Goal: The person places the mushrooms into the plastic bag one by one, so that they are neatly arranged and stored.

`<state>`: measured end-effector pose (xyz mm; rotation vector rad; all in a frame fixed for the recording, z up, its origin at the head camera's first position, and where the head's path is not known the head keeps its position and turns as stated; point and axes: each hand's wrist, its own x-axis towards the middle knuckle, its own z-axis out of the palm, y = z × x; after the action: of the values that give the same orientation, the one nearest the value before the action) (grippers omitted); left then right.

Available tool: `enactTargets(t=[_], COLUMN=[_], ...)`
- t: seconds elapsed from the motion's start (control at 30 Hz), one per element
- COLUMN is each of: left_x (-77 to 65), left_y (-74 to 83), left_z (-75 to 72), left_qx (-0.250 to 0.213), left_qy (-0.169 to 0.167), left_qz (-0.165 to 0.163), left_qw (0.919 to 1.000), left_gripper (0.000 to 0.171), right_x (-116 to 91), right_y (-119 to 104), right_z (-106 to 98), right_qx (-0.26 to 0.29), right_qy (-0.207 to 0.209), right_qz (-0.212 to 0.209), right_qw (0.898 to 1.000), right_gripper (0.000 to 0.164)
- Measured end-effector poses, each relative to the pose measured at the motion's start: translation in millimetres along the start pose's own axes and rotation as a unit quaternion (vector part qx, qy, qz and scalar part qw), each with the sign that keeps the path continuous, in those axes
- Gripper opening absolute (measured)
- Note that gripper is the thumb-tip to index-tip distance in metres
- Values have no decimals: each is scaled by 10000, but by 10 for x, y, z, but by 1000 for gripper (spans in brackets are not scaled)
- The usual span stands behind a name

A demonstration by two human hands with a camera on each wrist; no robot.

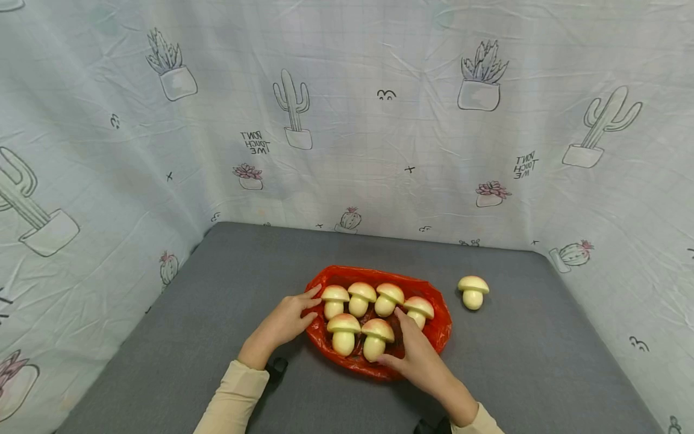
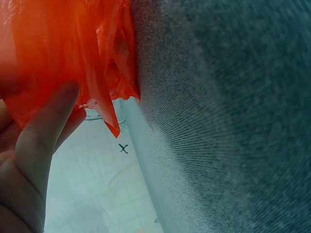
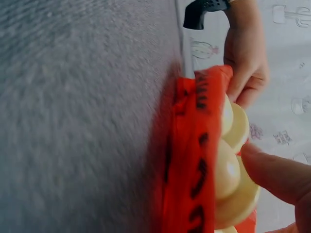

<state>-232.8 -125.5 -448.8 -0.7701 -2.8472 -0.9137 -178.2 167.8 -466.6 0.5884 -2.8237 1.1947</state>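
Observation:
A red plastic bag [image 1: 440, 337] lies spread wide on the grey table, its rim raised around several cream mushrooms [image 1: 344, 331] with pinkish caps. My left hand [image 1: 287, 316] grips the bag's left rim; in the left wrist view the thumb [image 2: 53, 114] presses on the red plastic [image 2: 58, 53] with fingers behind it. Reaching over the near right rim, my right hand [image 1: 420, 355] has thumb and fingers spread beside the front right mushroom [image 1: 375, 346]. In the right wrist view the thumb tip [image 3: 255, 158] is right at a mushroom cap [image 3: 248, 191].
One more mushroom [image 1: 473, 292] stands upright on the table, right of the bag. The grey tabletop [image 1: 249, 253] ends at a pale curtain [image 1: 347, 120] printed with cacti, which rises at the back and both sides. Black printing marks the bag's outer side [image 3: 194, 160].

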Motion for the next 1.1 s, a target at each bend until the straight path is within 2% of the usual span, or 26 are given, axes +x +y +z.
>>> enactTargets(t=[0.1,0.3,0.7,0.9,1.1], left_x=[0,1,4,12,4], left_y=[0,1,-13,-15,-9], left_z=[1,0,-1,-3,-5], left_qx=[-9,6,-89,-153,-135], left_qy=[-7,-8,-77,-52,-99], left_qz=[-11,-28,-44,-102,-100], left_qw=[10000,10000,9999,9998,9998], left_gripper=[38,38,39,38,39], right_x=[-18,-45,-46,-11,-20], right_y=[22,110,301,452,614], right_z=[-62,-194,-520,-712,-889], right_qx=[84,-119,-452,-491,-668], right_qy=[78,421,1293,1570,1731], right_qz=[90,86,-343,-428,-341], right_qw=[9999,9990,9900,9855,9820], right_gripper=[93,89,80,80,76])
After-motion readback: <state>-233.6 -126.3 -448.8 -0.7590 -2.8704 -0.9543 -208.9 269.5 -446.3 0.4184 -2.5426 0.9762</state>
